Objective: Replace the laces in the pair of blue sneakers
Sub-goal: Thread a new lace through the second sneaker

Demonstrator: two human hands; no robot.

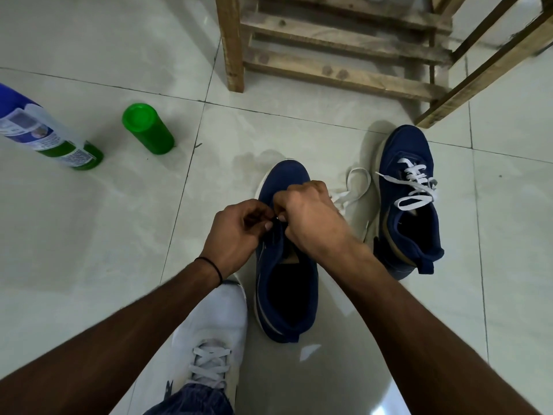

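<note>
Hands are brought together over the eyelet area of the near blue sneaker (284,265), which stands on the tiled floor (89,220). The left hand (236,232) is curled with fingertips pinched narrowly; the right hand (308,214) is closed in a fist above the tongue. What is pinched cannot be told. A loose white lace (354,187) lies between this shoe and the second blue sneaker (407,202), laced in white, near the wooden frame (344,73). A green bottle (148,128) stands well apart.
</note>
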